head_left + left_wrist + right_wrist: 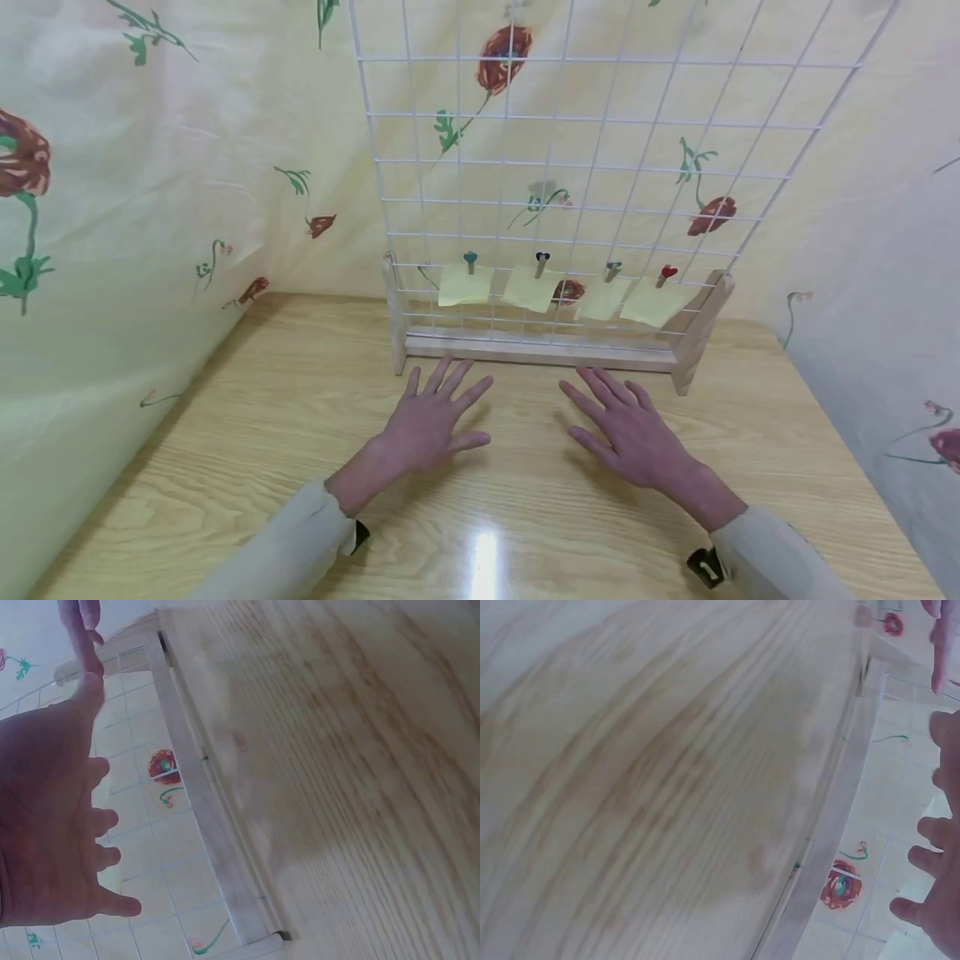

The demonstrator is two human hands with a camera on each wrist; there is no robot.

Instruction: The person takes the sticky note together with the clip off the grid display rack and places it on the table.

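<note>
My left hand (pixel 426 427) is held palm down over the wooden table, fingers spread, with nothing in it. Opposite it, my right hand (pixel 632 435) has its fingers spread the same way and holds nothing. Both sets of fingertips point at the wooden base (pixel 540 352) of a white wire grid (pixel 517 162). Low on the grid hang several pale yellow paper notes (pixel 465 287), each under a small wooden clip (pixel 542 265). The clips carry heart tops, one of them red (pixel 668 272). In the left wrist view the grid (pixel 142 757) lies beyond the hand.
Light wood-grain table (pixel 480 467) spreads under both hands. Wooden end supports (pixel 701 329) hold the grid upright near the back edge. Flower-patterned cloth (pixel 127 208) hangs behind and on both sides. A dark band (pixel 706 567) shows at the right cuff.
</note>
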